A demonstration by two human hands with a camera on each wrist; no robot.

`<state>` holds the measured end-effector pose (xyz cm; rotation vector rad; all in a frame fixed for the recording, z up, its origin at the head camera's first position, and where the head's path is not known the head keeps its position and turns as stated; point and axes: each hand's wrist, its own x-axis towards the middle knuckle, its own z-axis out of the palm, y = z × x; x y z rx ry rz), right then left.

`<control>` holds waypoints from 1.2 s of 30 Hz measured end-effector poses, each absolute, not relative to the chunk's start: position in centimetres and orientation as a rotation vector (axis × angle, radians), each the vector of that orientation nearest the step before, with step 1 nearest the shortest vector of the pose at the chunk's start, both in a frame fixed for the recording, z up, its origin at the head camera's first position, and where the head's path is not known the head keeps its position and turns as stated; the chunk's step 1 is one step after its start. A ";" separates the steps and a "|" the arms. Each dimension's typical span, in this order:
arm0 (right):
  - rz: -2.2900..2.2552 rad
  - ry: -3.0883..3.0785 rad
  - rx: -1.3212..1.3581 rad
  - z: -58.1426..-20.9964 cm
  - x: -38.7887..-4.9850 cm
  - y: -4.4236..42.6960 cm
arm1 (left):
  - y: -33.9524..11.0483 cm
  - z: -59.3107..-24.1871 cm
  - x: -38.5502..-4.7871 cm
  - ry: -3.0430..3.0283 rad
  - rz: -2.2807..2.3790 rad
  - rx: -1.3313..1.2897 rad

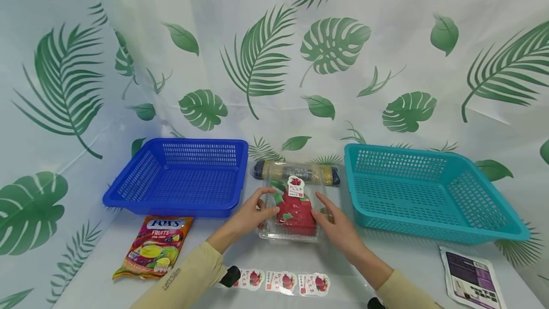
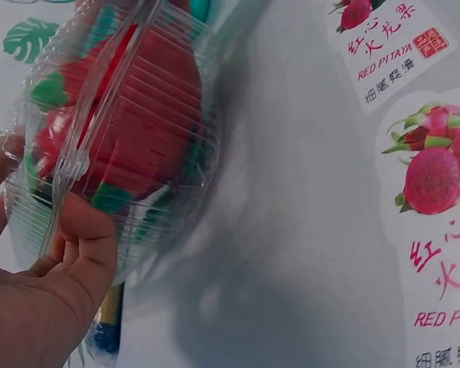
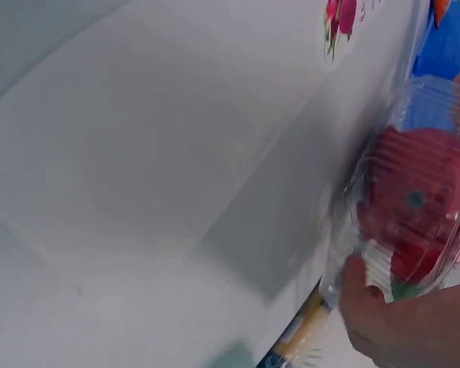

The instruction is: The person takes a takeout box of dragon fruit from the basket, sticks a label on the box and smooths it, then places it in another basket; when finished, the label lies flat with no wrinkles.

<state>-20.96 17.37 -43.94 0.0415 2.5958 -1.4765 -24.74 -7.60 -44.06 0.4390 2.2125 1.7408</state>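
I note: left hand [image 1: 249,214] and right hand [image 1: 336,227] gripping opposite sides of the clear box [image 1: 289,238], red fruit [image 1: 298,216] inside, right of the blue basket [image 1: 171,208]; candy bag [image 1: 157,247] in front of basket.

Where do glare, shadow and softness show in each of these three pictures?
Head view: bright overall, small glints along the clear container; left wrist: crisp print on the larger sticker, diffuse shadow across the table; right wrist: dim and hazy, the right hand looking soft, with a straighter-edged shadow on the table.
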 end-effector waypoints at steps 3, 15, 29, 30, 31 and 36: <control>-1.499 2.606 0.040 -43.9 -20.9 17.0 | -7.6 -44.1 -24.4 2.223 1.758 0.441; -1.615 2.627 -0.048 -42.6 -20.5 16.7 | -7.2 -42.0 -23.8 2.259 1.783 0.466; -1.623 2.743 -0.094 -39.6 -20.2 17.0 | -7.1 -39.0 -24.0 2.337 1.760 0.545; -1.627 2.746 -0.089 -39.5 -20.2 17.0 | -7.0 -38.9 -24.0 2.338 1.758 0.547; -1.631 2.744 -0.080 -39.3 -20.2 17.1 | -7.0 -38.8 -24.0 2.340 1.756 0.549; -1.663 2.727 -0.060 -38.5 -20.3 17.3 | -6.7 -38.3 -24.2 2.361 1.749 0.537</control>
